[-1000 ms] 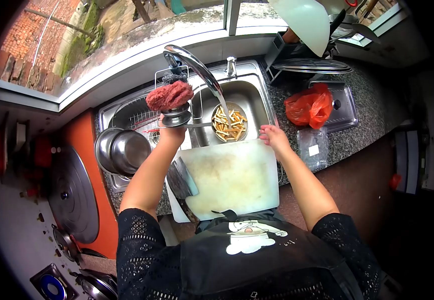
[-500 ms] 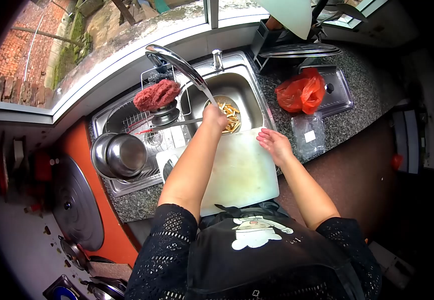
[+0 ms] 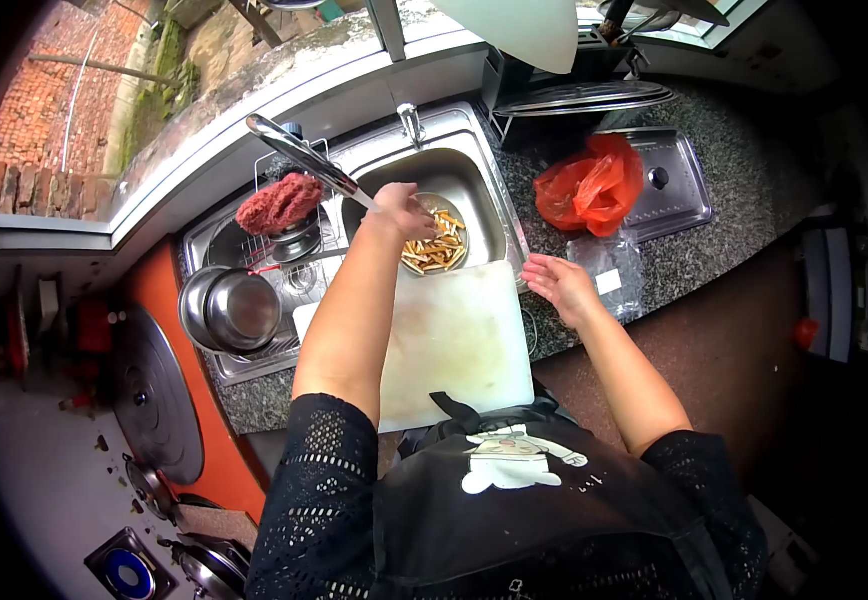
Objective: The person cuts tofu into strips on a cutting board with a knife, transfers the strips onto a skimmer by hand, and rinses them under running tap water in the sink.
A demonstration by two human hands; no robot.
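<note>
My left hand [image 3: 401,211] is over the left side of the sink basin [image 3: 474,185], beside the end of the chrome faucet [image 3: 304,152], its fingers apart and nothing held. A round strainer [image 3: 466,247] with cut yellowish strips [image 3: 438,248] lies in the basin, just right of that hand. Water from the faucet appears to meet the hand. Near the right corner of the white cutting board [image 3: 454,335], my right hand [image 3: 562,287] is raised with its fingers spread, holding nothing.
Metal bowls [image 3: 242,311] and a dish rack stand on the left drainboard, with a reddish cloth [image 3: 280,203] above them. On the right counter lie a red plastic bag [image 3: 594,187], a metal lid [image 3: 676,178] and a clear package [image 3: 614,272].
My left hand has moved from beside the reddish cloth into the sink area. The faucet's end has swung left, off the strips. My right hand stays near the board's corner.
</note>
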